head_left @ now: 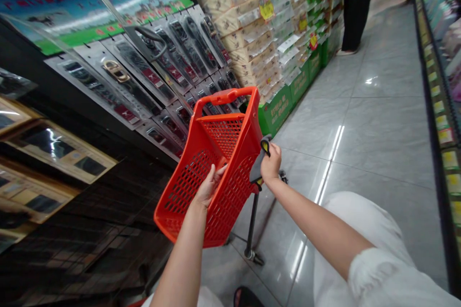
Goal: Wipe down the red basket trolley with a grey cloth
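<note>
A red plastic shopping cart [230, 192] with pierced sides and a metal leg on casters stands tilted in my view. My left hand [211, 184] reaches inside its basket, against the near side wall, with the thumb raised and a finger stretched out. Outside that same wall, my right hand [272, 160] is closed round a grey cloth [256, 165] with black and yellow edging. The cloth lies against the cart's side. Part of it is hidden behind my fingers.
Packaged belts [133, 67] hang on a display at the left, above boxed goods [57, 148]. Stacked cartons [248, 33] line the aisle on green bases. A person in dark trousers [356, 5] stands farther along. Shelving [441, 105] runs along the right of the tiled floor [389, 124].
</note>
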Demonstrator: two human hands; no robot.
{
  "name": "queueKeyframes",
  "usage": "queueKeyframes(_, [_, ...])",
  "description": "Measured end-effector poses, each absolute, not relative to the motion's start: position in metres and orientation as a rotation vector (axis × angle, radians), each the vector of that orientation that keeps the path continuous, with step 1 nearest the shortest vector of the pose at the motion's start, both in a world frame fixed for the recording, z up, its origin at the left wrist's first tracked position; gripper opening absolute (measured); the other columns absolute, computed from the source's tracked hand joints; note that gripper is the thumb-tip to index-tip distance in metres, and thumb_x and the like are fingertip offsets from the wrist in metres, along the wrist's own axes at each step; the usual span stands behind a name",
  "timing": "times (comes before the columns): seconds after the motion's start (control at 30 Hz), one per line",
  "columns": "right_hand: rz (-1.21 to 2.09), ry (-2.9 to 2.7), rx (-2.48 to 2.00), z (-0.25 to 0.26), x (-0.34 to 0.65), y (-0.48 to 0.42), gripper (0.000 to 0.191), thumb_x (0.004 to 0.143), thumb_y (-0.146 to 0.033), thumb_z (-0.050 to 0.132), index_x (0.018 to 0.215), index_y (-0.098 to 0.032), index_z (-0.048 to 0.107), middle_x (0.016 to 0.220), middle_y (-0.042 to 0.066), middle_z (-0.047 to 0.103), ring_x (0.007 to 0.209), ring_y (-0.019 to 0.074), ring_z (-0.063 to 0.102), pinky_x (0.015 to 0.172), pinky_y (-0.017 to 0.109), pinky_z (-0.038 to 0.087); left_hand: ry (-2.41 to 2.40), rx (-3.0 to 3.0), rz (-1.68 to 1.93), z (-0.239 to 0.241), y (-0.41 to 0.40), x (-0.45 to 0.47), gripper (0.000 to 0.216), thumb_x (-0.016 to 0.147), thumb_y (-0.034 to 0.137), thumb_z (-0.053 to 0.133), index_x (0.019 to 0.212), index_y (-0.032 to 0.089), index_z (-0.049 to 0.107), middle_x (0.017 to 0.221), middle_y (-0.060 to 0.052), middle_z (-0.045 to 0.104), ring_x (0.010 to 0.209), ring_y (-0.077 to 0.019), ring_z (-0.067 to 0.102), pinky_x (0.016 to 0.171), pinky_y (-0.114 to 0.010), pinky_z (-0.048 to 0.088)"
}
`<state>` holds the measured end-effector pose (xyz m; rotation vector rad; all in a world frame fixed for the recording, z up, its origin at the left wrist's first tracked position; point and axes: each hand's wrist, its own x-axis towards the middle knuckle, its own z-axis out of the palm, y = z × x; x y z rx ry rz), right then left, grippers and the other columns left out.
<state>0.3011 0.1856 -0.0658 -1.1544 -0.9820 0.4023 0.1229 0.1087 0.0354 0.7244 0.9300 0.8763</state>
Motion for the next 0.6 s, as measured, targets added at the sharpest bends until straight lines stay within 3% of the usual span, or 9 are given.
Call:
queueKeyframes(0.23, [0.413,-1.345,-1.071,-0.072,0.289,0.194,0.067,0.072,0.000,0.041,0.135,-0.020,0.054,0.138,0.010,0.050,0.126,0.0227,0.045,0.110,0.041,0.036,1.090,0.695,0.845,0.040,0.100,0.130,0.052,0.096,0.046,0.040,0.130,0.013,0.060,0.104,-0.012,0.075,0.099,-0.0234,0.070,0.092,-0.032,0.053])
queueKeyframes(0.4, [0.461,-1.187,-1.254,-0.079,0.283,0.192,0.067,0.068,0.001,0.038,0.128,-0.020,0.060,0.122,0.010,0.058,0.114,0.0220,0.052,0.103,0.039,0.042,1.134,0.709,0.840,0.043,0.098,0.134,0.052,0.097,0.046,0.036,0.130,0.013,0.060,0.105,-0.013,0.074,0.098,-0.0231,0.070,0.092,-0.033,0.053])
queueKeyframes(0.6, [0.419,-1.324,-1.122,-0.069,0.297,0.206,0.068,0.069,0.000,0.038,0.130,-0.021,0.058,0.131,0.006,0.055,0.123,0.0208,0.047,0.108,0.039,0.037,1.124,0.742,0.824,0.041,0.097,0.131,0.054,0.097,0.046,0.035,0.129,0.012,0.061,0.107,-0.013,0.074,0.103,-0.0239,0.069,0.095,-0.033,0.052])
